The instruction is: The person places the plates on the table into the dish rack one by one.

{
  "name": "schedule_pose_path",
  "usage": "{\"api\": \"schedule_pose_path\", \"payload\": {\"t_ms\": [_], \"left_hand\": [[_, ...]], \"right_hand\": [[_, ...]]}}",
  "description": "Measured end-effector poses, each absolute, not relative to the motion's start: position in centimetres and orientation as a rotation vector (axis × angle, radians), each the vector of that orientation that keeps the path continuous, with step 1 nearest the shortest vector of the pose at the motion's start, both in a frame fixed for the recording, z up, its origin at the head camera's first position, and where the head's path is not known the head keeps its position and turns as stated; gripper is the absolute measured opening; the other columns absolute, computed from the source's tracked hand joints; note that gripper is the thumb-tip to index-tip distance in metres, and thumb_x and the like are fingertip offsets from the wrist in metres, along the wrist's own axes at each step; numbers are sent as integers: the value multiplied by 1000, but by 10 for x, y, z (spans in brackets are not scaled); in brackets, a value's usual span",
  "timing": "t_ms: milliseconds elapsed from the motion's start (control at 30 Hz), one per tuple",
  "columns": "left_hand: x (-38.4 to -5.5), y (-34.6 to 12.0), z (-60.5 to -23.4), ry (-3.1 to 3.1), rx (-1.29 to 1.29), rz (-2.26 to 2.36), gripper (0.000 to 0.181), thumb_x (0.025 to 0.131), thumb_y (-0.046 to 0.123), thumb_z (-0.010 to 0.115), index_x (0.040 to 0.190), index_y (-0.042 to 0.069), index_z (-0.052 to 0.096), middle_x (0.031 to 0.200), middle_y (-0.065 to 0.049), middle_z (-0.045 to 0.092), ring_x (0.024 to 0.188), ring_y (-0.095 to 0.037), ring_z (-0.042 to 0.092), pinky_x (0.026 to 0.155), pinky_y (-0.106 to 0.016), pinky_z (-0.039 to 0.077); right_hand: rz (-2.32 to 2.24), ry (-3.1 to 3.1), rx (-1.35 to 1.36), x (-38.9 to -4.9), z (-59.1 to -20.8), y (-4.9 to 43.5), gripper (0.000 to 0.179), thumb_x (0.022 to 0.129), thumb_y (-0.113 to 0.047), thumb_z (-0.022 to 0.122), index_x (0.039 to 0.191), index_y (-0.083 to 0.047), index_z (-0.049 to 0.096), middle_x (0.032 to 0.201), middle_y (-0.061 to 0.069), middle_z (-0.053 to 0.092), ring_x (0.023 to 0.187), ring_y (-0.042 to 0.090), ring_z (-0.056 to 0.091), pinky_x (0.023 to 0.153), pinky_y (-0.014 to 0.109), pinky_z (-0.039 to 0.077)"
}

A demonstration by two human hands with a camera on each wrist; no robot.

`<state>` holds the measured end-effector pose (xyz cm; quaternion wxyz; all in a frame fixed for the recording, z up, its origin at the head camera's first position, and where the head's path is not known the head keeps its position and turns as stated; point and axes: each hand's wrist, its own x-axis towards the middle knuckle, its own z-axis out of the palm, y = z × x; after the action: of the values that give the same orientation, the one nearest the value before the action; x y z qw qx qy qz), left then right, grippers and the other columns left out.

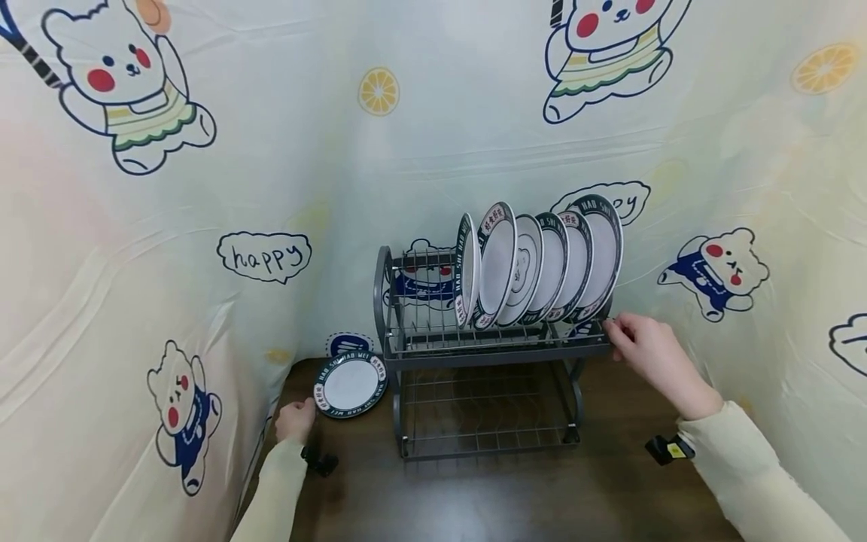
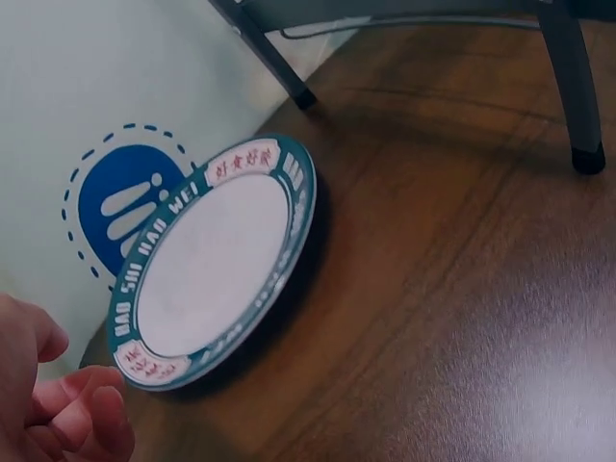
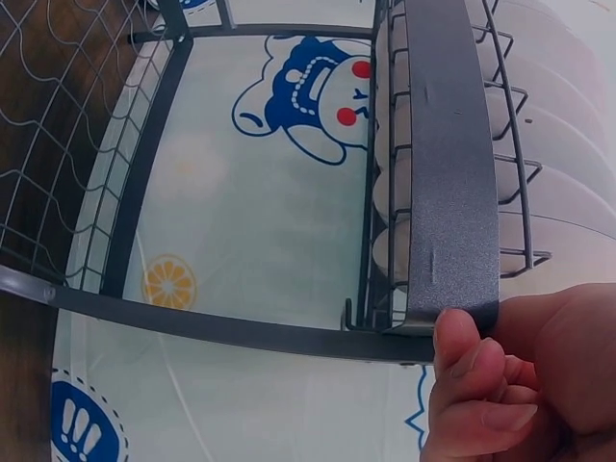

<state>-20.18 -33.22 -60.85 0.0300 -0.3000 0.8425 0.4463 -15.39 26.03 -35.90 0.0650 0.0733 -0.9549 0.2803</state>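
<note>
A two-tier dark metal dish rack (image 1: pixel 497 360) stands on the table. Several white plates with dark green patterned rims, one plate (image 1: pixel 497 263) among them, stand on edge in its upper tier. At the rack's right front corner, my right hand (image 1: pixel 646 354) pinches the end of the upper frame, thumb and fingers around the bar (image 3: pixel 452 241). Left of the rack, another green-rimmed plate (image 1: pixel 351 384) lies face up, apart from the rack. My left hand (image 1: pixel 296 420) is beside it, fingers loosely curled, fingertips (image 2: pixel 106 419) right at the plate's rim.
A brown wooden table (image 1: pixel 467 497) lies under everything. Behind and at both sides hangs a pale cloth (image 1: pixel 325 173) printed with bears and orange slices. The rack's lower wire tier (image 1: pixel 484 395) holds no plates. Wrist cameras show on both sleeves.
</note>
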Motion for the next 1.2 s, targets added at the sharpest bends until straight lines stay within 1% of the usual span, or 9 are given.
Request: {"api": "schedule_pose_path", "payload": {"t_ms": [167, 267, 433, 567, 800, 1067, 1200], "left_hand": [[-203, -335, -618, 2602, -918, 1367, 49, 105, 35, 43, 116, -8, 62, 91, -22, 70, 98, -43, 60, 84, -55, 46], [-206, -335, -626, 2592, -906, 1348, 50, 105, 35, 42, 118, -9, 61, 90, -20, 70, 99, -44, 61, 84, -55, 46], [-207, -333, -635, 2527, -938, 1340, 51, 105, 35, 43, 125, -10, 58, 94, -22, 69, 101, -43, 60, 86, -55, 47], [-209, -332, -638, 2487, -961, 1348, 51, 106, 35, 44, 125, -9, 58, 96, -22, 69, 99, -41, 61, 85, -54, 47], [-208, -325, -634, 2486, -923, 1303, 50, 106, 34, 43, 122, -11, 60, 87, -18, 70, 94, -38, 63, 83, -50, 46], [-212, -322, -639, 2432, -943, 1343, 50, 106, 33, 43, 121, -11, 59, 85, -17, 67, 87, -35, 61, 81, -47, 44], [-212, -323, -641, 2403, -910, 1367, 52, 106, 34, 43, 124, -12, 58, 82, -15, 67, 84, -32, 61, 80, -45, 44]], "right_hand": [[847, -2872, 214, -154, -360, 261, 33, 110, -19, 51, 82, -7, 61, 66, 0, 59, 59, 17, 52, 51, 29, 42], [848, -2872, 203, -153, -361, 260, 33, 110, -20, 51, 82, -7, 61, 66, 0, 59, 59, 17, 51, 51, 29, 42], [866, -2886, 192, -152, -364, 259, 32, 110, -18, 51, 82, -6, 61, 66, 0, 59, 59, 18, 52, 50, 29, 43], [867, -2893, 184, -153, -365, 260, 32, 110, -17, 50, 82, -7, 60, 65, 1, 58, 58, 19, 51, 49, 29, 42], [873, -2891, 169, -155, -366, 261, 31, 109, -16, 49, 82, -6, 60, 65, 2, 58, 59, 19, 51, 49, 29, 42], [870, -2885, 172, -155, -365, 261, 32, 110, -18, 49, 82, -6, 60, 66, 2, 57, 59, 19, 52, 49, 29, 43], [865, -2880, 173, -154, -365, 260, 32, 110, -17, 49, 82, -6, 60, 65, 1, 57, 59, 19, 52, 50, 29, 43]]}}
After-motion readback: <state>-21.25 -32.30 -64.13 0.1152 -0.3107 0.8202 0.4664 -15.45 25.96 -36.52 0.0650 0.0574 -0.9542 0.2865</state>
